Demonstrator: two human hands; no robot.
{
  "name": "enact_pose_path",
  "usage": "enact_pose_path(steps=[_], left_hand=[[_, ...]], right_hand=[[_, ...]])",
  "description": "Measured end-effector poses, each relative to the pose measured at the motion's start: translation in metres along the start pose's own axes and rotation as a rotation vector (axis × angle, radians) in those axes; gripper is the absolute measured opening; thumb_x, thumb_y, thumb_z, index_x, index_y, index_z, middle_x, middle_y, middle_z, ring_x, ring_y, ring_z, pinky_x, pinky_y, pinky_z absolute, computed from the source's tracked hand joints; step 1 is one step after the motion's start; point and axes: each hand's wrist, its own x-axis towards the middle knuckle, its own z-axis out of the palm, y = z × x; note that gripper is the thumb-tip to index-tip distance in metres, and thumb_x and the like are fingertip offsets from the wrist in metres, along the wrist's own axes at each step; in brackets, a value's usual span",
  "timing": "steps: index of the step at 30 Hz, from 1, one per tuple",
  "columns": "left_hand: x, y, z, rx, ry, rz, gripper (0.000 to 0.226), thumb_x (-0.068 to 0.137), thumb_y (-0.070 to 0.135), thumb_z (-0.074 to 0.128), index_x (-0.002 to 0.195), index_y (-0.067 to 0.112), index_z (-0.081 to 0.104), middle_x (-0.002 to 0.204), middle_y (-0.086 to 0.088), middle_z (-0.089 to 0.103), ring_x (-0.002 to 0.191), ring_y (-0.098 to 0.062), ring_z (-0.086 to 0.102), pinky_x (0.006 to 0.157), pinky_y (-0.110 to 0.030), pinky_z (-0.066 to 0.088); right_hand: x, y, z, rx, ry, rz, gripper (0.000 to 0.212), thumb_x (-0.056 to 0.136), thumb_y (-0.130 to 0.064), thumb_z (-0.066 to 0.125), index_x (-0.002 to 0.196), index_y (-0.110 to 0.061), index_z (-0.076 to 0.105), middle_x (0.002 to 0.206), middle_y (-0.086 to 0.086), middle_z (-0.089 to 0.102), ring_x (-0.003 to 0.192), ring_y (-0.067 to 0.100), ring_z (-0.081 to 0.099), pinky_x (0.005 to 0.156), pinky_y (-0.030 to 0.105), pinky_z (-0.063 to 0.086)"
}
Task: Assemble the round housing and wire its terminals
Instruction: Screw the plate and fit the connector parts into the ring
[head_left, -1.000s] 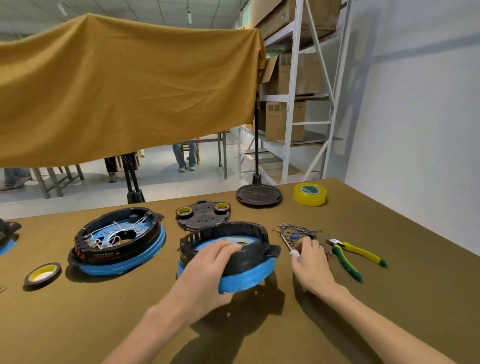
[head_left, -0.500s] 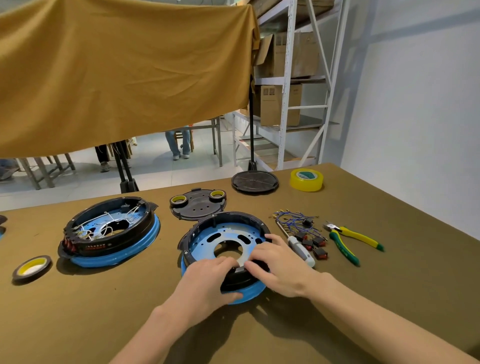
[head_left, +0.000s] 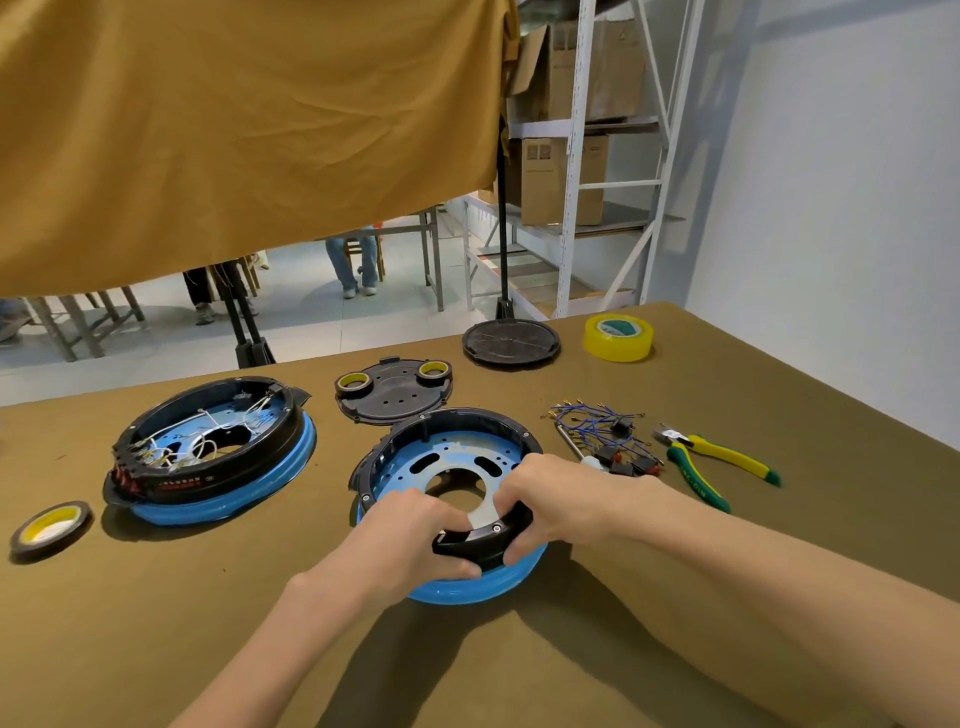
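Note:
A round black housing (head_left: 457, 431) with a blue base lies flat in front of me, its blue inner plate facing up. My left hand (head_left: 410, 540) grips its near rim, fingers over the edge. From the right, my right hand (head_left: 550, 501) holds the same near rim, thumb on the outer wall. A bundle of blue wires with terminals (head_left: 597, 423) and small red and black switches (head_left: 631, 462) lies just right of the housing.
A second housing (head_left: 208, 452), wired with white leads, sits at the left. A black cover plate (head_left: 395, 392) carrying two tape rolls lies behind. Yellow-green pliers (head_left: 711, 462), a screwdriver (head_left: 574, 447), yellow tape (head_left: 618, 338), a black disc stand base (head_left: 511, 343) and a tape roll (head_left: 49, 527) are around.
My right hand left the screwdriver by the wires and came onto the housing's near rim. The housing, tilted up a second ago, now lies flat with both hands on it.

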Motion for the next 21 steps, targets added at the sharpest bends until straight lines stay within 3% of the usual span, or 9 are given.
enact_pose_path(steps=[3, 6, 9, 12, 15, 18, 21], left_hand=[[0.000, 0.000, 0.004, -0.006, 0.040, 0.025, 0.024, 0.087, 0.054, 0.072, 0.100, 0.033, 0.072, 0.076, 0.014, 0.067, 0.072, -0.005, 0.061, 0.066, -0.023, 0.053], [0.000, 0.004, 0.012, -0.018, 0.092, 0.053, 0.018, 0.089, 0.053, 0.071, 0.101, 0.039, 0.069, 0.068, 0.025, 0.053, 0.065, 0.005, 0.054, 0.059, -0.010, 0.040], [-0.005, 0.000, 0.013, -0.074, 0.079, 0.056, 0.019, 0.090, 0.051, 0.070, 0.105, 0.043, 0.062, 0.078, 0.027, 0.054, 0.076, 0.006, 0.056, 0.063, -0.012, 0.041], [-0.014, -0.014, 0.006, -0.013, 0.092, 0.036, 0.033, 0.083, 0.058, 0.072, 0.110, 0.042, 0.060, 0.094, 0.024, 0.063, 0.089, 0.003, 0.056, 0.076, -0.015, 0.047], [-0.015, -0.014, 0.001, 0.067, 0.093, 0.026, 0.027, 0.088, 0.059, 0.067, 0.098, 0.035, 0.063, 0.084, 0.016, 0.063, 0.080, -0.004, 0.058, 0.071, -0.020, 0.048], [-0.011, -0.006, -0.001, 0.143, 0.083, 0.047, 0.029, 0.090, 0.060, 0.063, 0.091, 0.032, 0.057, 0.079, 0.013, 0.061, 0.073, -0.008, 0.057, 0.067, -0.022, 0.047], [-0.009, -0.001, 0.001, 0.197, 0.074, 0.056, 0.031, 0.092, 0.064, 0.059, 0.088, 0.036, 0.046, 0.079, 0.012, 0.060, 0.070, -0.009, 0.053, 0.061, -0.022, 0.036]], right_hand=[[-0.001, -0.006, 0.004, -0.052, 0.027, -0.022, 0.014, 0.090, -0.034, 0.077, 0.092, -0.026, 0.065, 0.078, -0.008, 0.063, 0.067, 0.008, 0.057, 0.059, 0.020, 0.042], [0.001, -0.016, 0.016, -0.070, 0.064, -0.033, 0.021, 0.089, -0.035, 0.077, 0.100, -0.021, 0.066, 0.086, -0.006, 0.064, 0.072, 0.008, 0.057, 0.060, 0.018, 0.041], [-0.001, -0.015, 0.012, -0.020, 0.050, -0.004, 0.016, 0.089, -0.030, 0.077, 0.097, -0.019, 0.068, 0.087, -0.001, 0.065, 0.074, 0.011, 0.057, 0.066, 0.026, 0.048], [-0.004, -0.010, -0.001, -0.016, -0.012, 0.020, 0.016, 0.088, -0.030, 0.079, 0.094, -0.018, 0.069, 0.087, -0.003, 0.067, 0.077, 0.011, 0.060, 0.074, 0.029, 0.052], [0.000, -0.008, -0.008, -0.041, -0.055, 0.027, 0.016, 0.088, -0.027, 0.080, 0.095, -0.016, 0.071, 0.088, -0.002, 0.068, 0.080, 0.014, 0.063, 0.075, 0.034, 0.054], [0.003, -0.013, -0.003, -0.017, -0.077, 0.004, 0.023, 0.088, -0.031, 0.078, 0.103, -0.017, 0.069, 0.100, -0.001, 0.063, 0.088, 0.013, 0.058, 0.075, 0.031, 0.051], [0.006, -0.015, 0.009, -0.034, -0.077, 0.002, 0.027, 0.089, -0.036, 0.076, 0.104, -0.015, 0.068, 0.112, -0.002, 0.053, 0.086, 0.009, 0.048, 0.070, 0.022, 0.043]])
